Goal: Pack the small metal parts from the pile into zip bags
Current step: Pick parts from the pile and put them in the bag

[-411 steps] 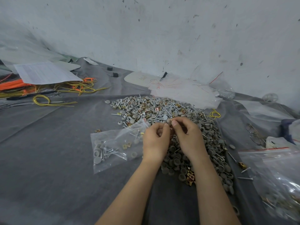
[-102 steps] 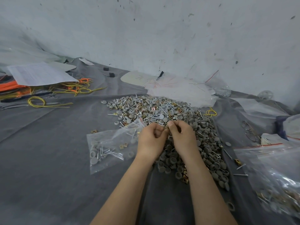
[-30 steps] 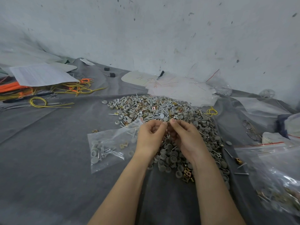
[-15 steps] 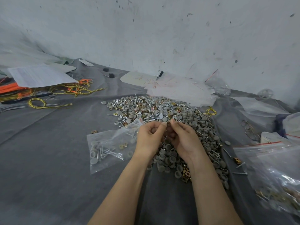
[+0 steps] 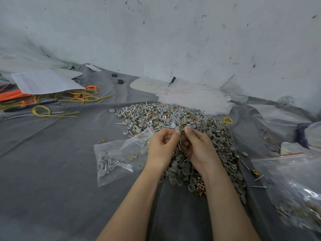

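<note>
Over pile [image 5: 173, 117], left hand [image 5: 161, 146], right hand [image 5: 199, 148] pinching part [image 5: 182, 130]

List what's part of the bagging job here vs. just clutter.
Job: parts pile; partly filled zip bag; bags of parts at right; left hand and right hand, fingers pinching a small part.
Clutter: yellow wires; orange ties; paper sheet; black clips.
</note>
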Available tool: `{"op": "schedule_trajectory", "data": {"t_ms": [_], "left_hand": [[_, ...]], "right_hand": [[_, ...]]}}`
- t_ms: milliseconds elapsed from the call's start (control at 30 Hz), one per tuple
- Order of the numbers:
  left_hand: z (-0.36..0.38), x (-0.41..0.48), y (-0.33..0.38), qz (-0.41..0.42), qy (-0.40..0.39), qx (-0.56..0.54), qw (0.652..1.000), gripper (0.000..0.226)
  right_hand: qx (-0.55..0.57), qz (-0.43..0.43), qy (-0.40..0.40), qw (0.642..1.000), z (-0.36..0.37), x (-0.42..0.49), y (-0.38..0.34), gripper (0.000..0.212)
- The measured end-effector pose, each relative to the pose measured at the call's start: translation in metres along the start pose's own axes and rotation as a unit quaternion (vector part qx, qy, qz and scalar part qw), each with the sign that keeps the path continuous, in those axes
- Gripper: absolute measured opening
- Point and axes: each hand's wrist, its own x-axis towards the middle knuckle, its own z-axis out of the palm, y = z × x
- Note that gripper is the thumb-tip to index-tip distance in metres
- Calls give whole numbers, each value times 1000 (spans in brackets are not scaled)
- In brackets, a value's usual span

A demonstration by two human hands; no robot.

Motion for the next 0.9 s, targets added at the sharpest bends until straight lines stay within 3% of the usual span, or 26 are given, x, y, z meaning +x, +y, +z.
{"op": "schedule_trajectory", "data": {"t_ms": [200, 400, 467, 600, 800, 900], "left_hand": [[-2, -1, 1, -1, -54, 41, 998, 25], [-4, -1, 2, 5, -87, 22, 996, 29], [-5, -1, 0, 1, -80, 37, 996, 32], [-7, 1, -6, -30, -64, 31, 997, 21], [-5, 3, -11, -18, -61, 85, 994, 18], [-5, 3, -11, -9, -65, 115, 991, 19]], "right_hand": [[-37, 2, -16, 999, -8, 0, -2, 29], [79, 95, -41, 991, -8, 0, -4, 32], [33, 92, -16, 995, -10, 2, -1, 33], [-162, 18, 70, 984, -11, 5, 5, 17], [-166, 0, 74, 983, -6, 3, 2, 16], [-240, -50, 61, 968, -7, 0, 1, 20]]}}
